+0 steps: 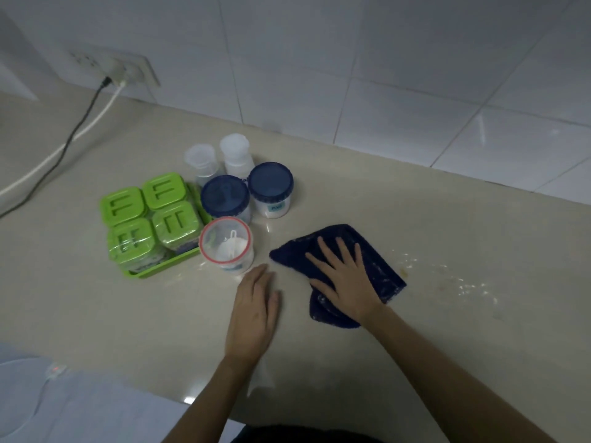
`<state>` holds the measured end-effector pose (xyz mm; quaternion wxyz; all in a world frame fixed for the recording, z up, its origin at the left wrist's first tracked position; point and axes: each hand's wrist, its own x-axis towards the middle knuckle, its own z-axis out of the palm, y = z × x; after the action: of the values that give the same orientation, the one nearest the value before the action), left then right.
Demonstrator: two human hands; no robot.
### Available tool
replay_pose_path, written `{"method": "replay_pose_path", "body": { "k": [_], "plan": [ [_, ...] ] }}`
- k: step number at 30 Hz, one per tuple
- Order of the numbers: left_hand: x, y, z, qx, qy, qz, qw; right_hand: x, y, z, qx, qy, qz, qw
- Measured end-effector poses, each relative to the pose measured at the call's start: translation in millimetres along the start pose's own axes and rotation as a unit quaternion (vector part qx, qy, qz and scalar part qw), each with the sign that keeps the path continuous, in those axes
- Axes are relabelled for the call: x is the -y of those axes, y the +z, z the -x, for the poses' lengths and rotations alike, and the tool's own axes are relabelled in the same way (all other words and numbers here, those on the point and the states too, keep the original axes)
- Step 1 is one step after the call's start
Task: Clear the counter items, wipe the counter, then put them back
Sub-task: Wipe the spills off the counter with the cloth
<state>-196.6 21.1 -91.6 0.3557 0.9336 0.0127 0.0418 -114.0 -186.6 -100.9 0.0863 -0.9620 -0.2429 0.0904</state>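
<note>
Grip status: the right hand (343, 276) is spread flat, fingers splayed, and pressed palm-down on the dark blue cloth (339, 273); nothing is pinched. The left hand (254, 310) is laid flat and empty on the bench (128, 314), fingers together, just beside the cloth on its left. The cloth is taken as the landmark. It is judged to be soft, limp and light, apparently damp, so it should slide under palm pressure and bunch if pushed from one edge; a flat palm at its middle, or a gathered pinch at a corner for lifting, is judged the sound hold. It lies roughly as a diamond, with its long axis running from the near corner under the wrist toward the far corner, one point directed left at the red-rimmed jar (226, 244). Left of the cloth, that jar is seen to stand upright, apart from it, and is judged light, rigid plastic, best taken round the wall. Beyond it two blue-lidded jars (270, 190) and a green tray (153, 271) of green-lidded tubs are grouped. Right of the cloth, white specks (460, 279) are noted on the bench, not yet wiped.
</note>
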Motion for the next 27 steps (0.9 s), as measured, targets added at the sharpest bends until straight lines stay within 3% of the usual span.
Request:
{"method": "replay_pose_path", "body": {
  "k": [3,9,12,18,27],
  "plan": [
    [1.7,-0.6,1.9,-0.002,-0.004,0.009,1.0,-11.2,0.4,8.0,-0.012,-0.049,-0.063,0.997],
    [1.2,8.3,0.4,0.09,0.127,-0.157,0.975,-60.8,-14.3,-2.9,-0.062,0.141,-0.088,0.984],
    [-8.0,12.8,0.5,0.109,0.149,-0.179,0.966,-53.2,-10.9,3.8,-0.062,0.171,-0.071,0.981],
    [-10.2,16.9,4.1,0.1,0.089,-0.157,0.978,2.3,12.7,34.5,-0.05,0.057,-0.036,0.996],
    [-13.4,19.9,1.0,0.089,0.051,-0.195,0.975,-2.0,0.3,-13.9,-0.003,0.04,-0.005,0.999]
  ]
}}
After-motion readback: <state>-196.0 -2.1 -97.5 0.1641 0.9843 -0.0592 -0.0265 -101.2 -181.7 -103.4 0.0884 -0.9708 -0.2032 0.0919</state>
